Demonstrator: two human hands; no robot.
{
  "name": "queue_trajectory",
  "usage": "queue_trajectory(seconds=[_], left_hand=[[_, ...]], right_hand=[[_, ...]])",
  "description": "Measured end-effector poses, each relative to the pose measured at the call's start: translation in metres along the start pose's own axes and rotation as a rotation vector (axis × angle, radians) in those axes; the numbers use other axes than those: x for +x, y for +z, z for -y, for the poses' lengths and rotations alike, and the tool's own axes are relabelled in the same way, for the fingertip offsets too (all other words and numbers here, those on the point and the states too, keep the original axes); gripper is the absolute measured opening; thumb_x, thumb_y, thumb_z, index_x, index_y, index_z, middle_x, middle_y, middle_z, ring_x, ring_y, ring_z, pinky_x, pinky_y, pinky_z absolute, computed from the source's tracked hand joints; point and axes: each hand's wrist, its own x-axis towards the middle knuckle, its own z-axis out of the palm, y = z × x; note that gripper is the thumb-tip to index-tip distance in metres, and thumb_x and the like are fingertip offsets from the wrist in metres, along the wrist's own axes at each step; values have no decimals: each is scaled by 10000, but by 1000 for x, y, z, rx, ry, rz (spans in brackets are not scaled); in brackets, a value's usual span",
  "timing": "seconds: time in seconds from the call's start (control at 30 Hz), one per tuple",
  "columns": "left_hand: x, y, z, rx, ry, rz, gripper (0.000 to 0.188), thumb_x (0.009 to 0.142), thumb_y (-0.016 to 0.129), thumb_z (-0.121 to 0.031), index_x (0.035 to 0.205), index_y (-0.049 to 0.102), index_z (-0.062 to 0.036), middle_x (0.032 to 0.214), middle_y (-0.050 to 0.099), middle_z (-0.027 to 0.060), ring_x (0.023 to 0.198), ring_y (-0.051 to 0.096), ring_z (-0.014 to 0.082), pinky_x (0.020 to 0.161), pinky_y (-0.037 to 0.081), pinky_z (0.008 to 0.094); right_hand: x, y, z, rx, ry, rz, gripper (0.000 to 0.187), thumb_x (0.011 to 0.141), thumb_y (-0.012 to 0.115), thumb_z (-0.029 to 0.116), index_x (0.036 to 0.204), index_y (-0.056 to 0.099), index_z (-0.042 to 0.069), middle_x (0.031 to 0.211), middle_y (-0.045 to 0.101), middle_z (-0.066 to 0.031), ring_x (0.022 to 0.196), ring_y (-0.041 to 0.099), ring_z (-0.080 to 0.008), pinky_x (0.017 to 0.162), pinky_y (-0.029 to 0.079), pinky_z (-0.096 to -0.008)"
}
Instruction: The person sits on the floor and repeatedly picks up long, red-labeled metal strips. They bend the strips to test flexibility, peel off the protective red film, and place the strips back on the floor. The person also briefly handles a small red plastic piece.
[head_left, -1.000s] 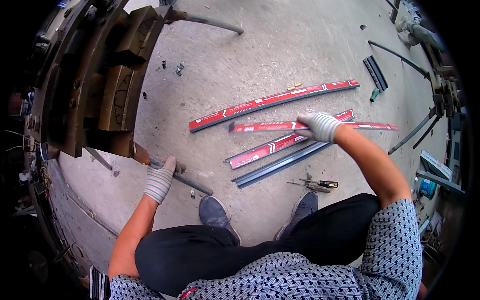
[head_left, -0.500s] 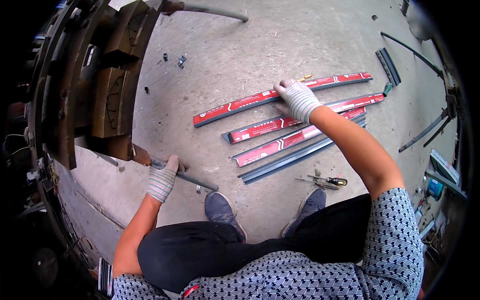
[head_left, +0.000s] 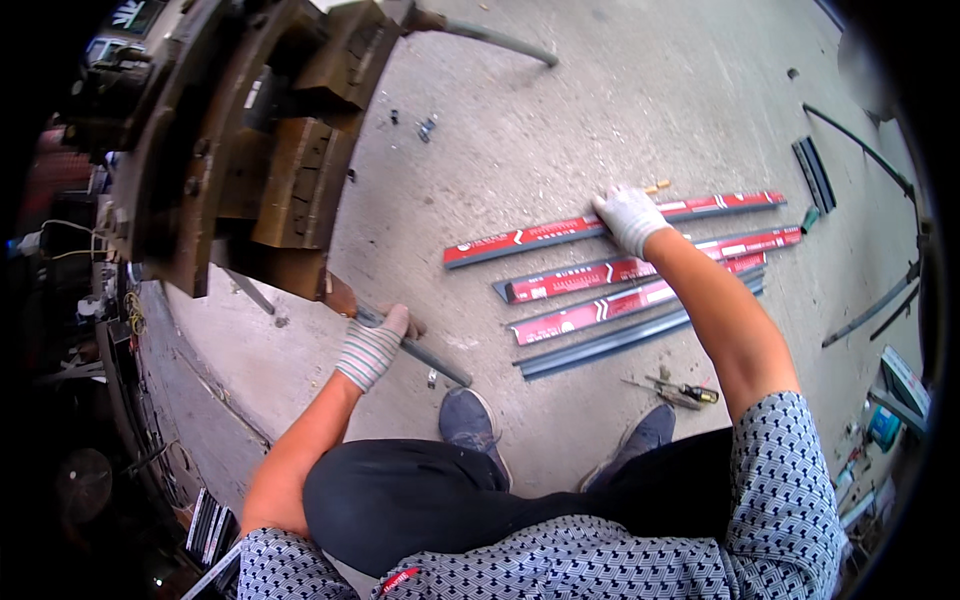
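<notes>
My left hand [head_left: 378, 345], in a striped knit glove, is closed around a grey metal bar [head_left: 435, 363] sticking out from a heavy brown steel frame. My right hand [head_left: 630, 218], also gloved, is closed over the middle of the farthest red-faced strip [head_left: 520, 240], a long dark strip with a printed red face; its fingertips are partly hidden. Just beyond that hand a short wooden handle [head_left: 656, 187] pokes out. Nearer me lie a second red-faced strip [head_left: 560, 283], a third red-faced strip [head_left: 555, 324] and a bare grey channel strip [head_left: 600, 347], roughly side by side.
The brown steel frame [head_left: 290, 190] towers at the left, with another bar [head_left: 500, 40] jutting from its far end. Screwdriver and pliers [head_left: 690, 393] lie before my right foot. A short dark strip [head_left: 813, 175], a green piece [head_left: 810, 219] and curved rods [head_left: 870, 150] are at right.
The whole view has shifted, so floor, strips and steel frame appear farther right and lower. Both hands stay on the same things; my right hand now shows more of its back.
</notes>
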Motion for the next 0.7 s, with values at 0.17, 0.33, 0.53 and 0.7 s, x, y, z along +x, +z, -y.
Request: queue_trajectory(seconds=[0.17,0.33,0.53,0.7], left_hand=[[1,1,-5,49,2,-1,472,1043,472,-279,732,689,1,793,740,101,795,679,196,795,537,356],[-3,-1,-8,136,-13,-30,472,1038,489,-311,782,747,-9,773,733,85,775,673,191,794,540,358],[2,-1,-1,93,13,-20,455,1032,509,-313,812,764,-6,777,744,90,768,682,195,796,552,367],[2,-1,13,45,13,-51,464,1037,512,-325,823,766,-1,786,755,84,762,693,189,780,563,357]], right_hand=[[-12,-6,-12,-1,0,-2,325,830,737,145,1135,657,67,1103,674,-200,1090,661,-373,944,547,-464],[-33,-36,-16,129,53,-35,414,786,795,151,1153,631,54,1107,680,-209,1082,667,-378,952,547,-459],[-60,-70,-30,220,-13,-221,548,853,767,173,1347,565,52,1050,675,-224,996,664,-417,882,542,-484],[-83,-110,-28,283,-6,-298,610,932,732,300,1485,524,143,1001,660,-240,900,665,-428,798,540,-485]])
